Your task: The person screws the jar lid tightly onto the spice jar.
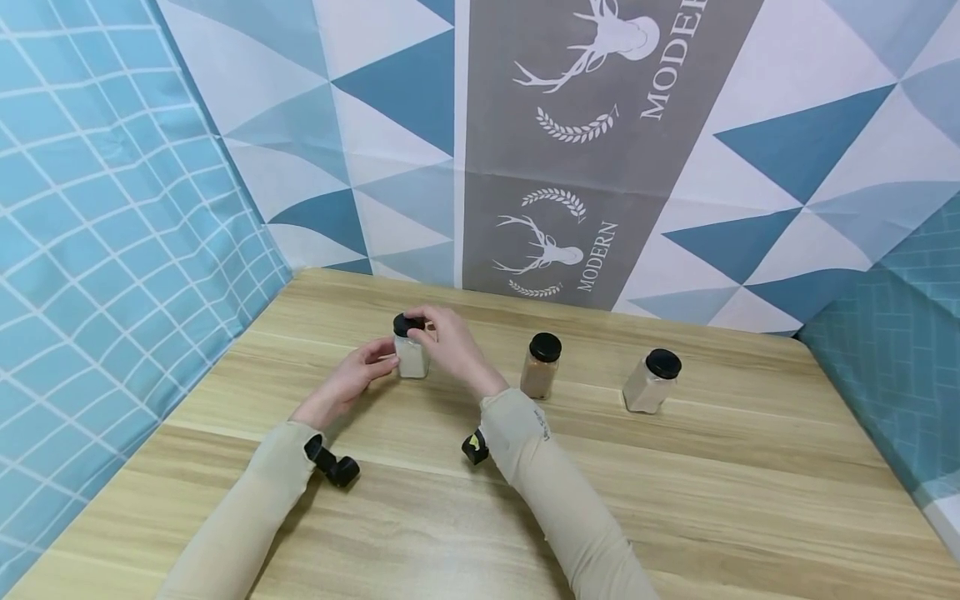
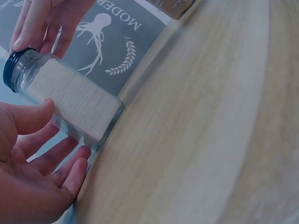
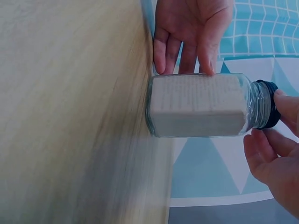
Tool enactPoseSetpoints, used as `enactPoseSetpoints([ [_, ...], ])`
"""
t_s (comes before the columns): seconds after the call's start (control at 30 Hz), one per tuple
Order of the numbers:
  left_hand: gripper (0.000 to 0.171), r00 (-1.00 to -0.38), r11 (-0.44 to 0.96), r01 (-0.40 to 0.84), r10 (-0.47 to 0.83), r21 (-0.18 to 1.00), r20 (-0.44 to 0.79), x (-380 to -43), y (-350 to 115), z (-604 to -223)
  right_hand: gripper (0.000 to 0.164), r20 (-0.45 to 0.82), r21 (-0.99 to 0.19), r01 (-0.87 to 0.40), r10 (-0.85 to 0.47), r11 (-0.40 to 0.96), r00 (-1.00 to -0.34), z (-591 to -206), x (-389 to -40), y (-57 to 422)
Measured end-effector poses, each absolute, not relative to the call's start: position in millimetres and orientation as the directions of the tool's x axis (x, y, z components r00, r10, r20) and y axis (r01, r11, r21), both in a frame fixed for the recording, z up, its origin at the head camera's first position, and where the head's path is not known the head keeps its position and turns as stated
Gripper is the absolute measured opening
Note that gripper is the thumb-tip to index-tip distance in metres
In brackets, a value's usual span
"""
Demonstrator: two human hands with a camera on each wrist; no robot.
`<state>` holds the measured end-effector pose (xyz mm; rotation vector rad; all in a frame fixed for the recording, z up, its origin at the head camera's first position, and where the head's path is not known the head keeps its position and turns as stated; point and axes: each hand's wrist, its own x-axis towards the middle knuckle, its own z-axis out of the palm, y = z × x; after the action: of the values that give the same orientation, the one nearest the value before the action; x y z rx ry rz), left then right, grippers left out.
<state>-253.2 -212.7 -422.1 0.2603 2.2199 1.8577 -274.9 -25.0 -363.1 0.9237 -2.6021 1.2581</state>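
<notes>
A square glass jar [image 1: 412,357] of pale powder with a black lid [image 1: 406,325] stands upright at the left of the table. From above, the right hand [image 1: 452,343] pinches the lid with its thumb and fingers; the right wrist view shows this grip on the lid [image 3: 272,105]. The left hand [image 1: 358,372] holds the jar's lower left side. In the left wrist view, its thumb lies at the near side of the jar [image 2: 72,100] while its other fingers reach partly behind the glass.
Right of the hands stand two more black-lidded jars: one with brown powder [image 1: 539,371], another with beige powder [image 1: 648,386]. The wooden table [image 1: 420,508] meets a patterned cloth [image 1: 405,208] at the back and a blue checked cloth [image 1: 97,250] on the left.
</notes>
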Motion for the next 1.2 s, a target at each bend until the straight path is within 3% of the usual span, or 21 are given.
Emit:
enactPoseSetpoints([
  [0.5, 0.056, -0.950, 0.183, -0.019, 0.302, 0.983, -0.074, -254, -213, -420, 0.030, 0.407, -0.646, -0.602, -0.457, 0.468, -0.791, -371, -270, -20],
  [0.93, 0.055, -0.957, 0.187, -0.014, 0.282, 0.982, -0.067, -254, -214, -423, 0.026, 0.406, -0.710, -0.547, -0.377, 0.443, -0.833, -375, -269, -21],
  [1.2, 0.056, -0.955, 0.183, -0.027, 0.287, 0.983, -0.080, -254, -214, -423, 0.022, 0.419, -0.690, -0.583, -0.421, 0.428, -0.805, -372, -271, -22],
])
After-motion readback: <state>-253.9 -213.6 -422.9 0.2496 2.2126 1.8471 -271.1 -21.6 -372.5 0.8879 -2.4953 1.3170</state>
